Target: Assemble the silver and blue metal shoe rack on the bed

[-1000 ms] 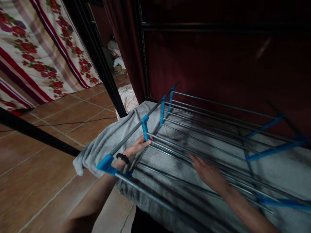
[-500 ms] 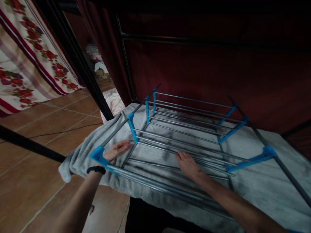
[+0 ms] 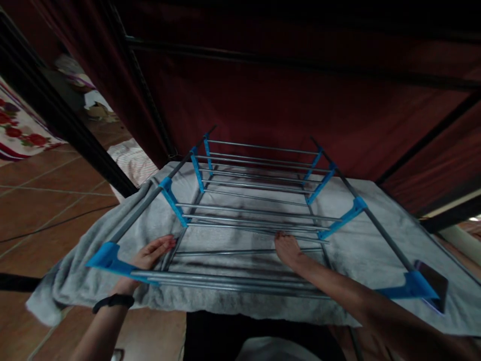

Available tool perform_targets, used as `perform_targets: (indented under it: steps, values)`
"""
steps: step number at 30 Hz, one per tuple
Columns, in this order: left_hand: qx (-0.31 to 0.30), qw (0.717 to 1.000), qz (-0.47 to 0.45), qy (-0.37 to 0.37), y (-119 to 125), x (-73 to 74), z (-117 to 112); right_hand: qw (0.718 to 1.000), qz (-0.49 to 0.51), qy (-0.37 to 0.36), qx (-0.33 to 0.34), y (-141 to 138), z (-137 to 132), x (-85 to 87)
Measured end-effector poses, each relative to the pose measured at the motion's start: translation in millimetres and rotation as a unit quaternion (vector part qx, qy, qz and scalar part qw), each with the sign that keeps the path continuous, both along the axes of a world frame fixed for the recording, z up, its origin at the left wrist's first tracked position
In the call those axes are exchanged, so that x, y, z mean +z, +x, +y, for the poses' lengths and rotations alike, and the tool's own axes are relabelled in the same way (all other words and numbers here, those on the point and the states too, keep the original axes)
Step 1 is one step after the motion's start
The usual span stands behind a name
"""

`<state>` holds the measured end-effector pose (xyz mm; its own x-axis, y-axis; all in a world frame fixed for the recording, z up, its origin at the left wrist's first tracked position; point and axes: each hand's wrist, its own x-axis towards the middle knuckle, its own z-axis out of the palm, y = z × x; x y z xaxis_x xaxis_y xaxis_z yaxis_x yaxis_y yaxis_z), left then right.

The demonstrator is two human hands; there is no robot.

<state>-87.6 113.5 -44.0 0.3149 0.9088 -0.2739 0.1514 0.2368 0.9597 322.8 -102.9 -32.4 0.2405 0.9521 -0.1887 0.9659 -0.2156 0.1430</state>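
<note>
A metal drying rack [image 3: 259, 213] with grey rods and blue plastic joints stands in front of me. A grey towel [image 3: 361, 250] lies spread under its rods. My left hand [image 3: 150, 253] reaches below the front rods and rests flat on the towel near the left blue corner, fingers stretched out. A black band sits on that wrist. My right hand [image 3: 287, 248] lies palm down on the towel in the middle of the rack, under the rods, its fingers extended toward the back.
Dark red curtain fabric [image 3: 263, 100] hangs close behind the rack. A black frame post [image 3: 56, 108] slants at the left. Brown floor tiles [image 3: 41, 200] and a flowered cloth [image 3: 18, 135] lie left. A dark flat object [image 3: 436, 286] sits at the rack's right front corner.
My view has swung right, bringing the rack to the centre. My left hand has come off the rack's side bar onto the towel, and my right hand has settled flat on it.
</note>
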Motion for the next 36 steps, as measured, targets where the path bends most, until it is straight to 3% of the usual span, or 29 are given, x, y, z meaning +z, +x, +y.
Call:
perform_targets:
  steps: [6, 11, 16, 24, 26, 30, 33, 36]
  values:
    - [0.029, 0.999, -0.034, -0.002, 1, -4.6, -8, 0.998, 0.047, -0.008, 0.049, 11, -4, -6.4]
    - [0.007, 0.997, -0.075, 0.006, -3, -8.6, -4, 0.988, 0.115, -0.019, 0.100, 19, -18, -11.5]
    - [0.036, 0.993, -0.113, 0.012, 1, 7.4, 0, 0.964, 0.264, -0.016, 0.042, 22, -28, -13.9]
    - [0.053, 0.986, -0.154, 0.031, 9, 33.9, 14, 0.939, 0.334, -0.055, 0.054, 22, -40, 19.0]
    - [0.063, 0.985, -0.159, 0.039, 11, 39.6, 14, 0.945, 0.319, -0.016, 0.071, 26, -47, 23.3]
    - [0.070, 0.977, -0.182, 0.086, 17, 57.0, 14, 0.952, 0.237, 0.163, 0.103, 29, -52, 32.0]
    - [0.044, 0.968, -0.211, 0.132, 23, 74.4, 18, 0.941, 0.136, 0.283, 0.128, 25, -43, 44.7]
    - [0.015, 0.960, -0.231, 0.155, 29, 91.6, 27, 0.930, 0.023, 0.337, 0.145, 19, -28, 59.7]
